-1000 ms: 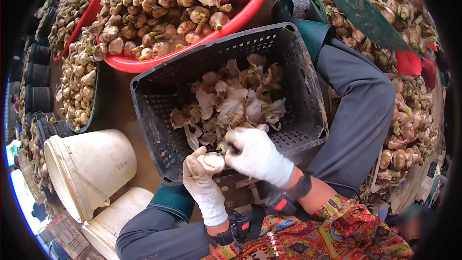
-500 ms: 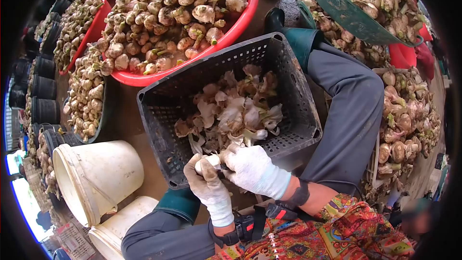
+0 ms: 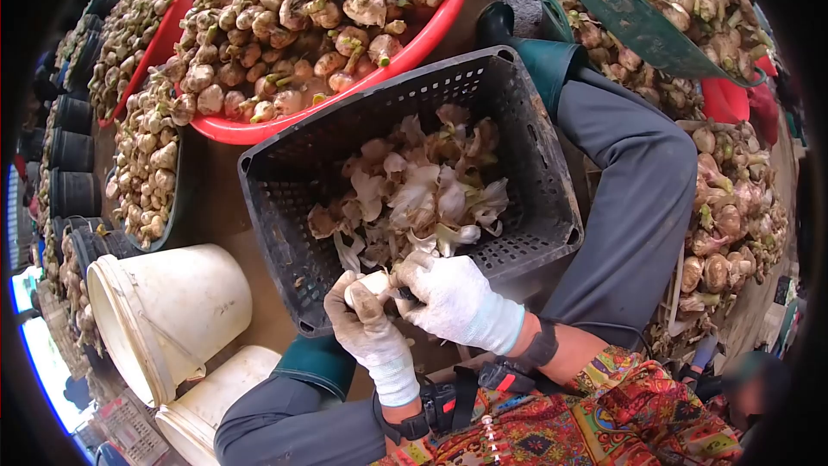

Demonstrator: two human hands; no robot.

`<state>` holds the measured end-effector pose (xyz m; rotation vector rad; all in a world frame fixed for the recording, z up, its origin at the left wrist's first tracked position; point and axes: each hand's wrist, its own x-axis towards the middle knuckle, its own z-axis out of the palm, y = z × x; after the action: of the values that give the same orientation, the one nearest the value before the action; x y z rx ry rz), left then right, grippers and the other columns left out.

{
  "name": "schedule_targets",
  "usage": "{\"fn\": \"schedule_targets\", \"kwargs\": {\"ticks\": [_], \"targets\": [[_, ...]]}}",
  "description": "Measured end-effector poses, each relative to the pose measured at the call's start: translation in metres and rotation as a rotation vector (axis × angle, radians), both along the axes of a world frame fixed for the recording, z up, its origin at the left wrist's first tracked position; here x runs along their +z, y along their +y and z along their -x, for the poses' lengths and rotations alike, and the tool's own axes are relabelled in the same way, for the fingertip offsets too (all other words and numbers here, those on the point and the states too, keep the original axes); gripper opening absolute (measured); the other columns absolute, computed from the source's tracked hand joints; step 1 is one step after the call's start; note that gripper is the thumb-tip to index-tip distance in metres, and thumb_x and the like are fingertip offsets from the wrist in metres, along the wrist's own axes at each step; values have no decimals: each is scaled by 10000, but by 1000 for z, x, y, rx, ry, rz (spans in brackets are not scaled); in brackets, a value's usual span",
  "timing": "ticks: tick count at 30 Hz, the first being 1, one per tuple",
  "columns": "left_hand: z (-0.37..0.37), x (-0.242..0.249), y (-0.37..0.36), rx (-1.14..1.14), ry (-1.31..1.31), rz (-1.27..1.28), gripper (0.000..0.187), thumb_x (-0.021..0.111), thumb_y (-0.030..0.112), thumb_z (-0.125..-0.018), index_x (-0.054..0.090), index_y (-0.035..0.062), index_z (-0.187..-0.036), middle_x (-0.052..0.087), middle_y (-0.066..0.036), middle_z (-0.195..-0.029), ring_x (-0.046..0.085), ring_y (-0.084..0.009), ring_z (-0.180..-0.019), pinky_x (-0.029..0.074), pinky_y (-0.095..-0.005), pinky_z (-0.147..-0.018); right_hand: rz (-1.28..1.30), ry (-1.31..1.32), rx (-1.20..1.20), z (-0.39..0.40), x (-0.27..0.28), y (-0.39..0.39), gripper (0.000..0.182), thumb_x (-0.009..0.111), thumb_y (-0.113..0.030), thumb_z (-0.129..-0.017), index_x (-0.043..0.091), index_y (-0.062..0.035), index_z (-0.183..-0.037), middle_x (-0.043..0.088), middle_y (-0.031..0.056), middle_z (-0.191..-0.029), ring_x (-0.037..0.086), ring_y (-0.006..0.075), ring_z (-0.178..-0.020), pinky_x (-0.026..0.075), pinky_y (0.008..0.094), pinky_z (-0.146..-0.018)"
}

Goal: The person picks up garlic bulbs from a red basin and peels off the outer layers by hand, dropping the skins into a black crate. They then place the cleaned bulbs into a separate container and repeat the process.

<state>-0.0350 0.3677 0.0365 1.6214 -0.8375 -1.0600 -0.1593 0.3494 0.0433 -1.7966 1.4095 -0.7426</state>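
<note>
Both hands wear whitish, soiled gloves at the near edge of a black perforated crate (image 3: 552, 174). My left hand (image 3: 369, 328) is closed round a pale garlic bulb (image 3: 371, 283). Touching or nearly touching the bulb's right side, my right hand (image 3: 448, 295) is wrapped round a small dark-handled tool (image 3: 405, 293); its tip is hidden. Dry garlic skins (image 3: 423, 198) lie heaped inside the crate, just beyond the hands.
A red tub (image 3: 250, 133) of garlic stands beyond the crate. Two white buckets (image 3: 194, 302) are at the left. A green tub (image 3: 638, 22) and piled garlic (image 3: 724, 216) are on the right. Part of another person (image 3: 750, 388) shows at lower right.
My right hand has turned slightly, and more of the dark tool shows between its fingers. The bulb stays in my left hand. The view has shifted slightly.
</note>
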Motion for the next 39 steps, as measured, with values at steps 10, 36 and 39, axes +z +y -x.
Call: {"fn": "schedule_targets", "kwargs": {"ticks": [10,36,39], "targets": [[1,3,-11,16,295,-184,663,463,594,-958,532,-27,-1181,609,-65,-842,507,-77,-602,386,-203,-488,-50,-48,-289,16,-27,-24,159,587,-91,-793,615,-21,-933,635,184,-851,636,380,-800,520,444,-712],[-14,8,-7,-47,748,-163,560,475,564,-956,526,48,-1166,639,-130,-1051,581,-163,-676,455,-253,-517,-257,-539,-136,20,5,-3,192,640,-100,-842,654,10,-999,679,183,-888,678,281,-815,523,361,-749],[-6,21,-8,-122,599,-141,267,601,219,-884,553,54,-1088,640,-63,-992,570,-116,-727,472,-240,-566,-314,-470,-56,24,21,-10,209,660,-142,-833,659,16,-970,683,182,-871,683,257,-816,521,355,-728]]}}
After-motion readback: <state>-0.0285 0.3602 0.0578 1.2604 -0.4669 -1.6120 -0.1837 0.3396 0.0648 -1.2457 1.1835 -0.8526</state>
